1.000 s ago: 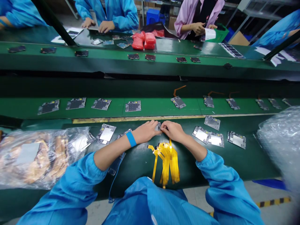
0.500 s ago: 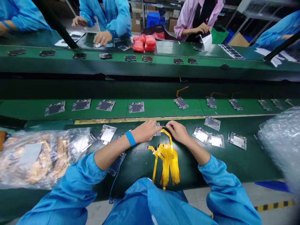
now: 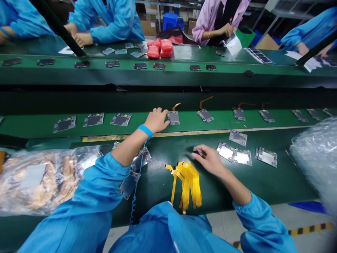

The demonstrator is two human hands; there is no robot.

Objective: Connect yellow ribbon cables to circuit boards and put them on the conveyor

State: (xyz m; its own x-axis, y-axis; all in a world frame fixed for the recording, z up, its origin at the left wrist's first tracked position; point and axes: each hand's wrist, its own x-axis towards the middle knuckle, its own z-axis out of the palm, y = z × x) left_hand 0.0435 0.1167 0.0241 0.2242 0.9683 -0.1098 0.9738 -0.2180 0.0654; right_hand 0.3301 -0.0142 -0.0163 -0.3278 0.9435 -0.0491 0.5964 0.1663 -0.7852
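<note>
My left hand (image 3: 157, 120) reaches onto the green belt, fingers apart, with its tips at the left edge of a circuit board (image 3: 173, 118). That board lies flat, and an orange flex cable (image 3: 176, 106) sticks up from its far side. Over the near table my right hand (image 3: 209, 159) pinches a small grey piece (image 3: 198, 150), too small to name exactly. Below and left of it lies a bundle of yellow flex cables (image 3: 190, 184). More circuit boards (image 3: 225, 151) rest just right of my right hand. My left forearm partly covers other boards (image 3: 129, 183).
A clear plastic bag of orange-brown parts (image 3: 60, 182) lies at left; bubble wrap (image 3: 316, 154) is at right. A blue coiled cord (image 3: 134, 202) hangs beside my left arm. Across the belt, co-workers sit near red packets (image 3: 166, 47). A dark post (image 3: 56, 26) slants at upper left.
My left hand has moved forward from the near table to the belt, where a board with an orange cable now lies. My right hand has drawn back slightly to the right.
</note>
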